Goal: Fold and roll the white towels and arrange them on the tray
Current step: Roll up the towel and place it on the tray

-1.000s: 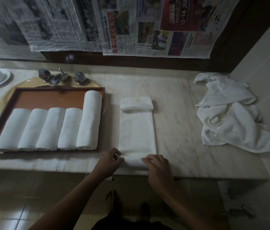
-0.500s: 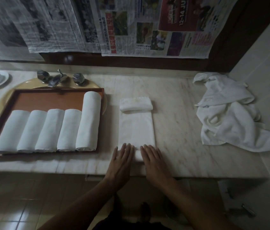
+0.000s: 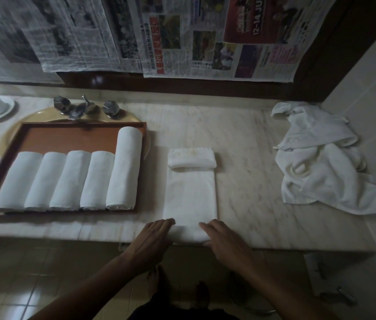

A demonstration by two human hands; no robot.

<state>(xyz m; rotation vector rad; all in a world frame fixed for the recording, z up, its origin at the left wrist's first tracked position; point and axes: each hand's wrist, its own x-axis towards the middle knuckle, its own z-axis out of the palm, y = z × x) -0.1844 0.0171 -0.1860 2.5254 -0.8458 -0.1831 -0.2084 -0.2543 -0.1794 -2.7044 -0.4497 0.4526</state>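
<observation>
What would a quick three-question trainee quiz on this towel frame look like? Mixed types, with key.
1. How many rolled towels lie on the tray?
2. True or false: the crumpled towel pile lies to the right of the folded towel.
3. The left hand and right hand both rest on: A) the folded towel's near end, B) the tray rim, C) the crumpled towel pile.
Key: 1) five; 2) true; 3) A.

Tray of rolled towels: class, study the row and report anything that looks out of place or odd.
The rightmost roll is clearly longer than the other four rolls, reaching almost to the far rim of the tray while theirs stop about halfway. The near ends line up.
</observation>
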